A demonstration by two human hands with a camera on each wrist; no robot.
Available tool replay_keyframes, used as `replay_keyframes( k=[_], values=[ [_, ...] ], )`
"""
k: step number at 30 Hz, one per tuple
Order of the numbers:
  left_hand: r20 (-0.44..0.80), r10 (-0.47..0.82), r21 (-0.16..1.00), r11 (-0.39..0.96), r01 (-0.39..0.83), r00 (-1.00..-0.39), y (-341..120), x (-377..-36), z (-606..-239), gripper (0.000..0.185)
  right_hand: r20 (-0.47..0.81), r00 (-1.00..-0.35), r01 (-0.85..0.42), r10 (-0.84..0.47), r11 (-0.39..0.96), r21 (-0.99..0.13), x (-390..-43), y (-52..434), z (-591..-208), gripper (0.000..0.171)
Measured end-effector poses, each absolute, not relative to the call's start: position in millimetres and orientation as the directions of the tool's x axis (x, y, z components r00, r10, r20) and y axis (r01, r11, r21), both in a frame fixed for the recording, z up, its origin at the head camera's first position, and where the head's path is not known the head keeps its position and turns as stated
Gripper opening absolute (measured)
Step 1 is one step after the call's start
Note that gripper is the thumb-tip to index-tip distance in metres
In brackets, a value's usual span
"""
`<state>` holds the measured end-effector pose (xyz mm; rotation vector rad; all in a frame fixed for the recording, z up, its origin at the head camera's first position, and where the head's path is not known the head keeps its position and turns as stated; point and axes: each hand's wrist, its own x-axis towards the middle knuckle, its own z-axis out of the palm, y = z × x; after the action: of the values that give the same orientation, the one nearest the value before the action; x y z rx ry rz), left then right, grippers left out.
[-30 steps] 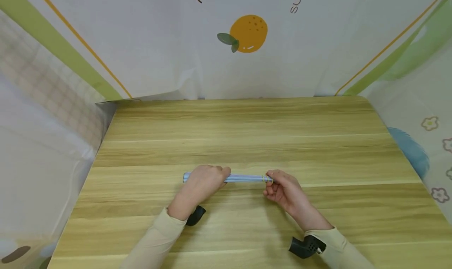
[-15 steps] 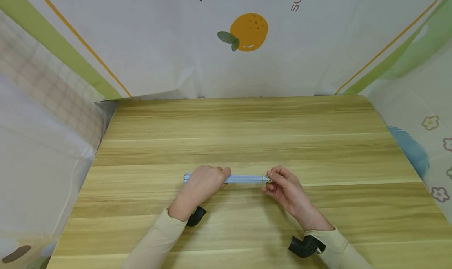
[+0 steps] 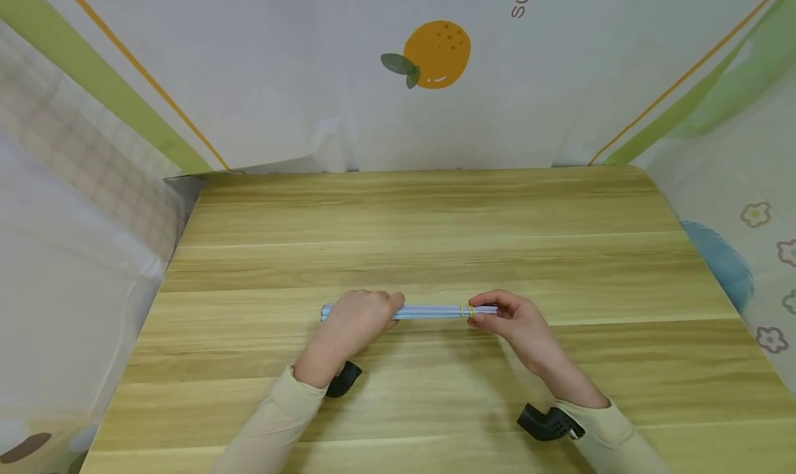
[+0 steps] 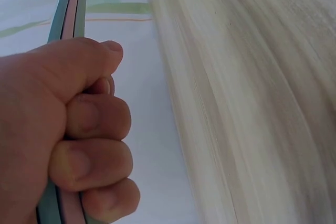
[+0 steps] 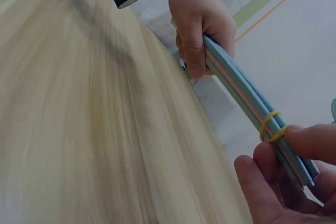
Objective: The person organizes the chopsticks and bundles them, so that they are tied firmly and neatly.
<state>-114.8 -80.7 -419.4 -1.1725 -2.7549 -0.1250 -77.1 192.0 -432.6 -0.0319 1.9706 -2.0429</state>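
Our left hand [image 3: 359, 320] is closed in a fist around 1 end of a slim bundle of pale blue and pink plastic sticks [image 3: 429, 312]; the left wrist view shows all 4 fingers [image 4: 92, 150] curled over it, with the thumb on top. Our right hand [image 3: 519, 324] pinches the other end between thumb and fingertips [image 5: 310, 142], right at a thin yellow rubber band [image 3: 468, 311] wrapped around the bundle. A short stub of sticks pokes out past that pinch.

The bundle runs left to right between both hands, low over the middle of the light wooden tabletop [image 3: 435, 225]; we cannot tell whether it touches the surface.

We judge it light and somewhat springy. The smooth sticks could slide against each other, so the best hold is near the band, where they are bound tight, with the other hand wrapped around the loose end.

A white printed cloth with an orange fruit [image 3: 437, 54] hangs behind the tabletop.
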Motion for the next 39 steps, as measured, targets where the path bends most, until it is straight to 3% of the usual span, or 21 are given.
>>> replay_keyframes(
  k=[8, 18, 32, 39],
  values=[
    [0.141, 0.708, 0.040, 0.694, 0.718, -0.692, -79.2, -113.4, -421.4, 0.026, -0.187, -0.962, 0.188, -0.199, 0.015, -0.982, -76.6, 184.8, -435.7, 0.027],
    [0.135, 0.706, 0.051, 0.695, 0.717, -0.695, -75.8, -112.6, -422.5, 0.026, -0.161, -0.973, 0.134, -0.167, 0.162, -0.978, -76.5, 178.5, -432.8, 0.033],
    [0.139, 0.708, 0.035, 0.695, 0.718, -0.692, -74.3, -112.2, -418.2, 0.024, -0.157, -0.974, 0.119, -0.161, 0.227, -0.967, -75.9, 175.8, -431.2, 0.032],
    [0.129, 0.705, 0.039, 0.699, 0.714, -0.697, -76.7, -112.5, -416.6, 0.025, -0.061, -0.986, 0.026, -0.153, 0.219, -0.975, -76.1, 185.4, -428.5, 0.030]
  ],
)
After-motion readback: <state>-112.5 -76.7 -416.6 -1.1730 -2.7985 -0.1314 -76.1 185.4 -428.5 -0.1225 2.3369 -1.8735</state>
